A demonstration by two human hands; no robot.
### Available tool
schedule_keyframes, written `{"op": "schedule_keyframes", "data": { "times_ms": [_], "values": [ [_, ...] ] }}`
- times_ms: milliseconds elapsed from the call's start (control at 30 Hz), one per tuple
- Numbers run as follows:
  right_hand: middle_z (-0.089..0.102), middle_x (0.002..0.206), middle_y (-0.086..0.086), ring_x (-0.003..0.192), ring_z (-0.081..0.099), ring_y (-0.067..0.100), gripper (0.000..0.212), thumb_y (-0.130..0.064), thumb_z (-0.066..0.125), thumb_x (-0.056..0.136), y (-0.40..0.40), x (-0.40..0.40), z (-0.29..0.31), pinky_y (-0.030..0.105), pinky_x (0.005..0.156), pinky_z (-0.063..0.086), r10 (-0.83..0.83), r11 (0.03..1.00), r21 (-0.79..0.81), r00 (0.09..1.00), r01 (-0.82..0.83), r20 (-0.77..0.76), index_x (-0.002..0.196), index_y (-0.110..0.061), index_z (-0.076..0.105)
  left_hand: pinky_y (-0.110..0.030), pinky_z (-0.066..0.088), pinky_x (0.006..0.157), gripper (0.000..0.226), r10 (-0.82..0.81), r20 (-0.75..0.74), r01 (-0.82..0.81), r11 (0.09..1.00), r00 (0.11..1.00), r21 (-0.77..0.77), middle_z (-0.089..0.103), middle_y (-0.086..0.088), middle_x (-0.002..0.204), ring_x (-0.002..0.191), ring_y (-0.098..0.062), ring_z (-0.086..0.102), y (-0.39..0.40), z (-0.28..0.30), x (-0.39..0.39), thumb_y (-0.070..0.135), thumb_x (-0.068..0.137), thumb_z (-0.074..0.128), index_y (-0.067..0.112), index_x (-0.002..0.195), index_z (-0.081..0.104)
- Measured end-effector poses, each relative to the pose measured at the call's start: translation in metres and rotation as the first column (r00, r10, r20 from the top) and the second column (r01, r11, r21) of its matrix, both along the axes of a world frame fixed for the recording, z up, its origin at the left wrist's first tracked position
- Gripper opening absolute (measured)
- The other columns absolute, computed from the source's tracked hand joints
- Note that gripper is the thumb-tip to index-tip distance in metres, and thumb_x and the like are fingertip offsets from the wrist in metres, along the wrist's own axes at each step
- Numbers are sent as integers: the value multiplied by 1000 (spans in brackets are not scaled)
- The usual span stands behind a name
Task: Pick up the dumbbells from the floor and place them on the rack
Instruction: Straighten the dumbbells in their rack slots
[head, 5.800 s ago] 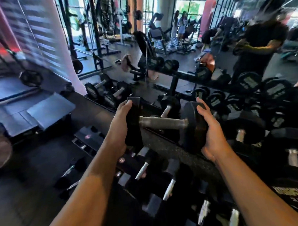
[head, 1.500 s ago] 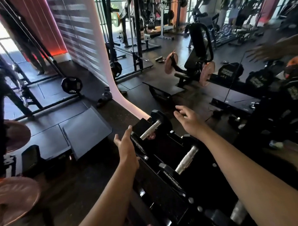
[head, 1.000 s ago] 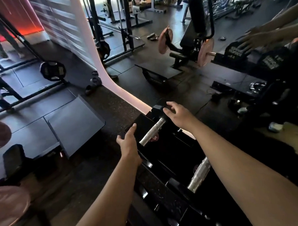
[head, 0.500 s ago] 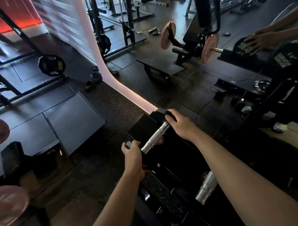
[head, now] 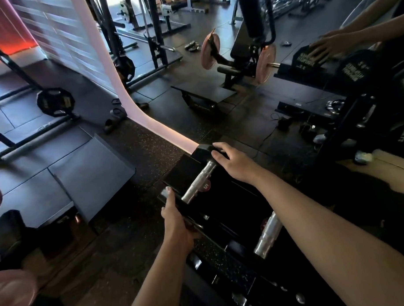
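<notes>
Chrome-handled dumbbell [head: 198,179] at frame centre, on end of rack [head: 223,211]; left hand [head: 176,224] grasps near head, right hand [head: 235,162] grasps far head. Second dumbbell [head: 267,235] lower right. Open floor [head: 136,143] left; bench [head: 246,59] top, beyond.

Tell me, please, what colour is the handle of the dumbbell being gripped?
Silver metal handle, between black ends; head view.

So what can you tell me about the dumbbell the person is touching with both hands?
The dumbbell has a shiny, ridged metal handle between two black heads that look like rubber. It lies tilted on the end of the black rack, far head up and away. The right hand rests over the far head; the left hand grips the near head. A round reddish label sits beside the handle.
</notes>
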State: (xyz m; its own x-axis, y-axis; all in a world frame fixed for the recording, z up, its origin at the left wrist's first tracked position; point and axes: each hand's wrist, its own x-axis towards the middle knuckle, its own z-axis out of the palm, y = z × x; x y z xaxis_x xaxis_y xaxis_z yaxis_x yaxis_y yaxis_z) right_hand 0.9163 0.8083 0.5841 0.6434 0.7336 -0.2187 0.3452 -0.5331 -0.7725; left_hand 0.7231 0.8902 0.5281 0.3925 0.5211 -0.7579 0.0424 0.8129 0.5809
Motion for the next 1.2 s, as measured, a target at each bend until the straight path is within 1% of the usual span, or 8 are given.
{"op": "schedule_keyframes", "data": {
  "times_ms": [100, 233, 400, 533, 667, 833, 1067, 1200],
  "values": [
    [57, 155, 6, 144, 55, 25, 54, -48, 47, 111, -21, -1, 9, 32, 109, 40, -9, 1000, 29, 1000, 8, 18, 161, -29, 44, -71, 62, 69, 160, 19, 11, -19, 999, 1000, 25, 58, -14, 159, 122, -49, 70, -13, -4, -9, 101, 25, 77, 45, 167, 33],
    [60, 149, 5, 138, 57, 24, 54, -53, 46, 110, -56, -3, 18, 35, 109, 41, -25, 999, 45, 999, 22, 47, 160, -32, 44, -83, 42, 105, 156, 2, -4, -1, 998, 1000, 63, 46, -12, 171, 143, -49, 56, -36, -2, -13, 101, 28, 76, 47, 167, 30],
    [60, 150, 5, 139, 57, 24, 54, -54, 45, 109, -100, -7, 21, 40, 110, 45, -67, 997, 41, 994, 64, 82, 159, -34, 46, -82, 34, 115, 183, -35, -41, 38, 996, 999, 76, 31, -12, 179, 157, -50, 39, -70, 3, -14, 96, 11, 82, 43, 172, 14],
    [54, 158, 9, 147, 50, 27, 54, -47, 48, 111, -138, -13, 15, 33, 109, 39, -113, 993, -5, 987, 114, 114, 161, -26, 46, -78, 36, 118, 151, -102, -71, 105, 994, 992, 40, 21, -11, 181, 157, -50, 36, -111, 13, -15, 82, 60, 85, 39, 173, -5],
    [53, 157, 15, 145, 52, 34, 57, -48, 49, 110, -172, -19, -8, 39, 110, 42, -160, 973, -150, 980, 177, 122, 158, -19, 46, -81, 40, 112, 155, -283, -77, 280, 959, 956, -50, 28, -17, 178, 152, -54, 41, -154, 14, -9, 82, 46, 91, 45, 171, 7],
    [64, 146, 21, 136, 59, 40, 60, -55, 49, 108, -185, -20, -20, 41, 99, 47, -182, 959, -195, 976, 204, 122, 152, -15, 49, -72, 60, 91, 102, -250, -168, 252, 968, 954, -7, 51, -20, 154, 122, -48, 66, -180, 12, -8, 36, 94, 75, 50, 169, 7],
    [69, 134, 18, 131, 61, 39, 48, -52, 47, 110, -184, -21, -15, 34, 88, 40, -143, 962, -219, 985, 162, 101, 141, -15, 54, -71, 62, 91, 91, -227, -134, 238, 968, 965, 73, 71, -22, 119, 80, -35, 71, -185, 4, -11, 25, 101, 61, 51, 167, 5],
    [68, 132, 19, 129, 62, 40, 52, -53, 45, 110, -185, -18, -16, 38, 90, 44, -145, 962, -224, 987, 158, 71, 139, -11, 53, -73, 61, 92, 88, -218, -135, 230, 970, 967, 81, 65, -21, 129, 98, -40, 75, -186, -2, -10, 35, 101, 66, 54, 165, 9]
  ]
}}
